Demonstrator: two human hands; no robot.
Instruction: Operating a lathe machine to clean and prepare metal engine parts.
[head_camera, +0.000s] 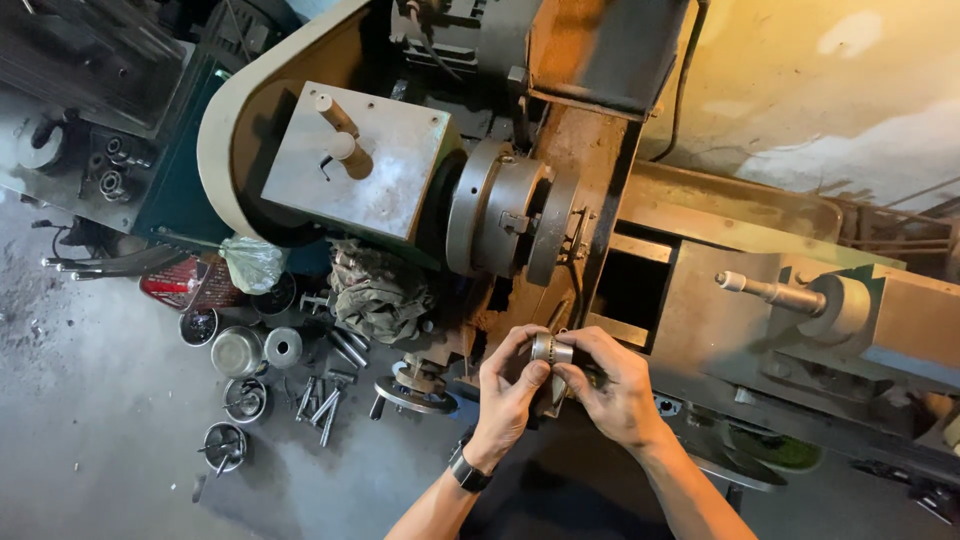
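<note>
Saw no labels, signs or screens. Found 2 packages only, both on the floor at the left, near the lathe's base: 1 knotted pale green translucent plastic bag (253, 262), bulging and crumpled, and, just left of it and touching, 1 flat red pack with white marking (178, 283), partly tucked under the bag.

A small round metal part (549, 348), silvery and ring-like with a dull shine, sits low of centre at about six o'clock, pinched between the fingertips of both hands, its axis lying roughly level, just below the lathe chuck.
</note>
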